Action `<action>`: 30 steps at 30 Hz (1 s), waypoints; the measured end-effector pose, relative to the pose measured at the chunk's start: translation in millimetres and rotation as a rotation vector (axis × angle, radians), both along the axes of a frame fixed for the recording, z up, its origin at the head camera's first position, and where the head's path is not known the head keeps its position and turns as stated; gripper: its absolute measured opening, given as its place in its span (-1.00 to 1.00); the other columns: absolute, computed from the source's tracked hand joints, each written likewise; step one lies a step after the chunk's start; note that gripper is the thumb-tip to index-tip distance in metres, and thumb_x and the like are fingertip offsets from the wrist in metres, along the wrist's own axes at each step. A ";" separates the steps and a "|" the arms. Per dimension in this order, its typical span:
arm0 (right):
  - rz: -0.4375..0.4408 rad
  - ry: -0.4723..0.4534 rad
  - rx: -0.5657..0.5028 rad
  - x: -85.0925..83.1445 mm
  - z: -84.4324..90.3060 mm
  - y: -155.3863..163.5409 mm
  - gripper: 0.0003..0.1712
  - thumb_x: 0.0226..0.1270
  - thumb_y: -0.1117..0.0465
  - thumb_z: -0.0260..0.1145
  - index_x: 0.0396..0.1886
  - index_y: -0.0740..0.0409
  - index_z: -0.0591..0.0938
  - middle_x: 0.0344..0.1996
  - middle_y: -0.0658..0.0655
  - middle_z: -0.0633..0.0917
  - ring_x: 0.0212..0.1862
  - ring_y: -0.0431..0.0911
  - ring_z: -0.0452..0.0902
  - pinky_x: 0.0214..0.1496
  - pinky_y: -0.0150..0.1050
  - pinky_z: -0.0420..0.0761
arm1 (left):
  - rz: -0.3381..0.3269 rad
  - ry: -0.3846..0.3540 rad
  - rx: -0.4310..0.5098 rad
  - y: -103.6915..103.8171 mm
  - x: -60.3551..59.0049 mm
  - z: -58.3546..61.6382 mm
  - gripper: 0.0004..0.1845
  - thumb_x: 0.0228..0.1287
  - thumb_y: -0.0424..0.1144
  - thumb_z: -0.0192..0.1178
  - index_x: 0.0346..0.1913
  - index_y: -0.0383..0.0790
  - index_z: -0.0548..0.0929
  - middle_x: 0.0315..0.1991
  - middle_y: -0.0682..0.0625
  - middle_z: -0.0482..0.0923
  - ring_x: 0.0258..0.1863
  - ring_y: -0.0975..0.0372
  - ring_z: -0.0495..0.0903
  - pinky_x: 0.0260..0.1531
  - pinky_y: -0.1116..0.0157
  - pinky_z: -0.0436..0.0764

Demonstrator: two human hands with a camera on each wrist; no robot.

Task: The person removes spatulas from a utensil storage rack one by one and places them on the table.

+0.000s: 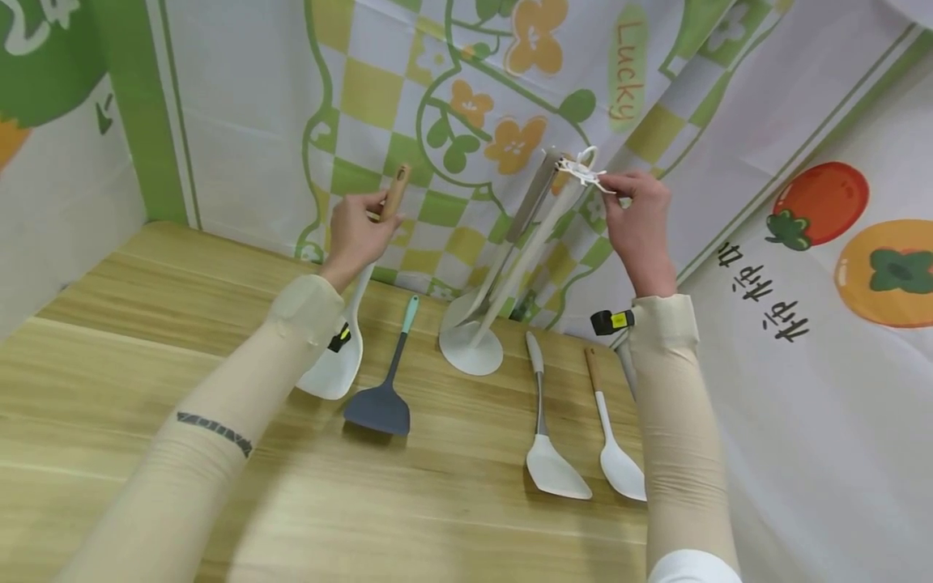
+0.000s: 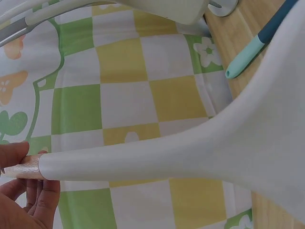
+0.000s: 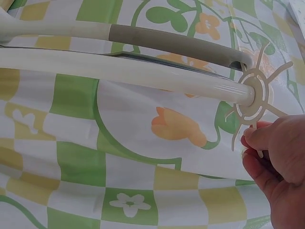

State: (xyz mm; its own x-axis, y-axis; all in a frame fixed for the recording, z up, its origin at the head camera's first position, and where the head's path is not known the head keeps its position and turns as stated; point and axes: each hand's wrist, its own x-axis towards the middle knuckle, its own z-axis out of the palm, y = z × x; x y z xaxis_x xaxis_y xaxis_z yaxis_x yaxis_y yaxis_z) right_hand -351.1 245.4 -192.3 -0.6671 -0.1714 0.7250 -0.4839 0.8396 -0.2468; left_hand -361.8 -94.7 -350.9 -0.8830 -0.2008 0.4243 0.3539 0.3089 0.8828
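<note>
My left hand (image 1: 360,235) grips the wooden handle of a white spatula (image 2: 143,157); its broad white head hangs low, partly behind my wrist. At the top of a white utensil stand (image 1: 535,247), my right hand (image 1: 641,219) pinches one of the thin hooks (image 3: 269,107) between thumb and fingers. From that hook ring hangs a utensil with a grey-brown handle (image 3: 176,45), alongside the pole. The stand's round base (image 1: 484,360) rests on the wooden table.
A dark grey spatula (image 1: 379,407) with a mint handle lies left of the stand. To the right are a white-headed spatula (image 1: 554,470) with a metal shaft and a white spoon (image 1: 619,470) with a wooden handle. A patterned curtain (image 1: 379,89) hangs behind the table (image 1: 146,389).
</note>
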 end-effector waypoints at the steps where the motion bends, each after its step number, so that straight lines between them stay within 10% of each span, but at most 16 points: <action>1: 0.001 -0.003 -0.002 0.5 0.3 -0.5 -0.78 0.41 0.47 0.26 -0.13 0.32 0.81 -0.15 0.28 0.78 -0.13 0.09 0.67 -0.03 -0.14 0.66 | 0.005 -0.006 -0.002 -0.4 0.4 -0.5 -0.55 0.34 -0.28 0.34 0.27 -0.27 0.63 -0.13 -0.26 0.72 -0.29 -0.02 0.73 -0.54 0.55 0.53; 20: 0.005 -0.003 -0.012 0.7 0.5 -0.4 -0.78 0.40 0.46 0.27 -0.12 0.29 0.81 -0.16 0.27 0.77 -0.16 0.07 0.67 -0.11 -0.40 0.57 | 0.036 -0.036 -0.065 -9.5 -0.5 -16.7 -0.51 0.35 -0.21 0.36 0.28 -0.30 0.61 -0.11 -0.29 0.75 -0.20 -0.05 0.74 -0.51 0.47 0.50; 30: -0.003 -0.012 -0.013 1.5 0.1 -1.0 -0.77 0.40 0.48 0.26 -0.10 0.30 0.80 -0.15 0.28 0.77 -0.16 0.06 0.67 -0.16 -0.53 0.50 | 0.050 -0.038 -0.071 -11.6 -1.2 -24.5 -0.58 0.33 -0.26 0.37 0.20 -0.35 0.66 -0.14 -0.31 0.74 -0.18 -0.10 0.70 -0.14 0.05 0.62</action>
State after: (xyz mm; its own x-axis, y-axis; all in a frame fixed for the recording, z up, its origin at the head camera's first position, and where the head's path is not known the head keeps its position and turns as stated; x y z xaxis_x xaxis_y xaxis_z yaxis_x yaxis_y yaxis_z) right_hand -349.5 244.4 -192.2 -0.6766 -0.1603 0.7186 -0.4782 0.8378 -0.2633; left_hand -363.0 -106.3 -375.5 -0.8883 -0.2161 0.4051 0.3028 0.3874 0.8707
